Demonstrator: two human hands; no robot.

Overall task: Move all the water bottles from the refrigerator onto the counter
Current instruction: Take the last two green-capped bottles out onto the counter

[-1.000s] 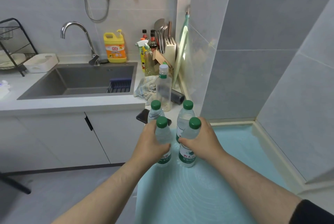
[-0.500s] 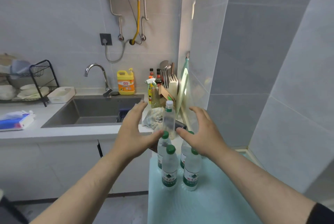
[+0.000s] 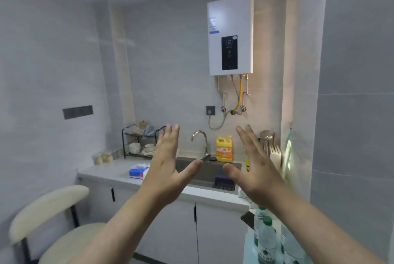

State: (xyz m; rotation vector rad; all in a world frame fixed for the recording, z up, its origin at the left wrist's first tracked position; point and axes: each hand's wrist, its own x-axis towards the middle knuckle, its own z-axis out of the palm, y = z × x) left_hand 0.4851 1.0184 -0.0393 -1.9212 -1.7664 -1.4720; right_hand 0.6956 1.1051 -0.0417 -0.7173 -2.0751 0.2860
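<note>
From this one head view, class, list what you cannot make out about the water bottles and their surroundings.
1. Water bottles: head view; count unclear, as the right forearm and the bottom edge cut them off.
2. Dark object beside them: head view; mostly behind the bottles, unidentifiable.
3. Knife block: head view; partly behind the right hand.
4. Refrigerator: outside the frame; remaining bottles unknown.

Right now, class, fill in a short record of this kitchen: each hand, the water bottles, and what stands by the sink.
Left hand: raised, fingers straight, holding nothing
Right hand: raised, fingers straight, holding nothing
Water bottles: green caps, upright on the pale mat, lower right; count unclear
By the sink: tap, with a yellow detergent bottle to its right
Wall above: white water heater
</note>
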